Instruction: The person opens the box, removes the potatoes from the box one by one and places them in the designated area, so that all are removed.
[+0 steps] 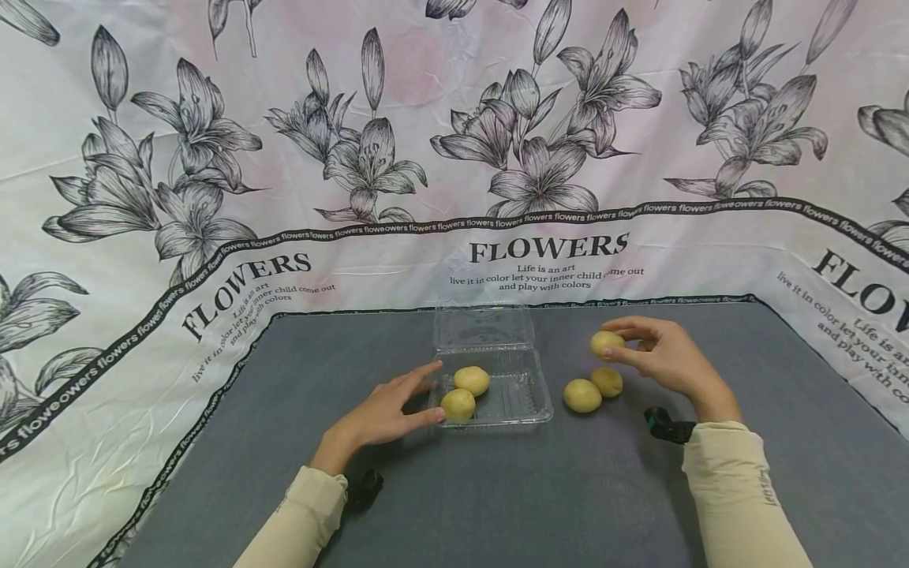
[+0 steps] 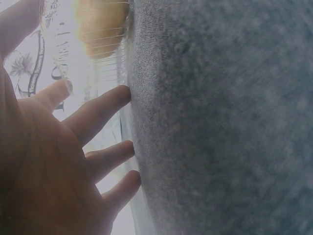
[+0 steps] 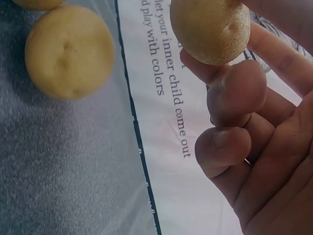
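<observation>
Between thumb and fingers my right hand (image 1: 663,355) pinches a small yellow potato (image 1: 607,344), raised above the table. Two more potatoes lie side by side just below it, the nearer one (image 1: 582,396) and the farther one (image 1: 607,382). A clear plastic clamshell box (image 1: 518,394) stands with its lid raised at the back. Inside it, at the left, sit two potatoes, one in front (image 1: 458,405) and one behind (image 1: 472,380). My left hand (image 1: 387,410) rests at the box's left side, fingers spread and straight, with the fingertips right at its wall.
The box lid (image 1: 484,326) leans back toward the flower-print cloth (image 1: 547,272) behind the grey tabletop (image 1: 497,505). A dark wrist camera (image 1: 667,426) shows beside the right wrist, another (image 1: 365,489) by the left.
</observation>
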The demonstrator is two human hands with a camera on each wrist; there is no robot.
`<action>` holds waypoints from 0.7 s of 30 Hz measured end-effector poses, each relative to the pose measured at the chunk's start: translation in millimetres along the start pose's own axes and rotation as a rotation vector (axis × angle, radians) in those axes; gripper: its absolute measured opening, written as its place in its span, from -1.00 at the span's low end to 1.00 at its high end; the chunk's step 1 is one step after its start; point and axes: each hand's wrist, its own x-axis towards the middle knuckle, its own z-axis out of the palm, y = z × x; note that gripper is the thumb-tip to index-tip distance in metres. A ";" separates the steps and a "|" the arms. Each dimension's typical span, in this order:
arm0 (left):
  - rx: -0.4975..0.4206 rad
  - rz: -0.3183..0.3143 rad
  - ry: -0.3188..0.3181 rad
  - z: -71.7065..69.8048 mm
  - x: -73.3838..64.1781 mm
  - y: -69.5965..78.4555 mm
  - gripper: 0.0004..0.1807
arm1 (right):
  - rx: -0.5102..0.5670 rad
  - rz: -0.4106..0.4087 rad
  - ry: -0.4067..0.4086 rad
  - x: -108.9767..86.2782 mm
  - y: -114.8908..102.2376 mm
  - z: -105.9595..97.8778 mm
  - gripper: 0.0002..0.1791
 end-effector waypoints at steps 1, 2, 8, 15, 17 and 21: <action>0.000 0.000 0.000 0.0 0.0 -0.1 -0.09 | -0.001 0.003 0.001 -0.4 0.6 -0.9 -0.44; 0.001 -0.001 0.000 0.0 0.0 -0.2 -0.09 | -0.004 0.007 0.000 -0.7 1.2 -1.8 -0.43; 0.002 -0.002 0.000 0.4 0.5 0.0 -0.10 | -0.014 0.036 -0.002 -3.3 5.7 -6.4 -0.40; 0.004 -0.008 0.003 0.8 0.2 -0.7 -0.10 | -0.017 0.050 -0.003 -5.7 14.3 -12.1 -0.39; 0.005 -0.009 0.003 1.1 0.4 -1.2 -0.10 | -0.023 0.052 -0.004 -6.5 16.7 -13.6 -0.38; 0.005 -0.009 0.002 1.4 1.0 -1.9 -0.10 | -0.035 0.058 -0.003 -8.2 21.2 -15.8 -0.37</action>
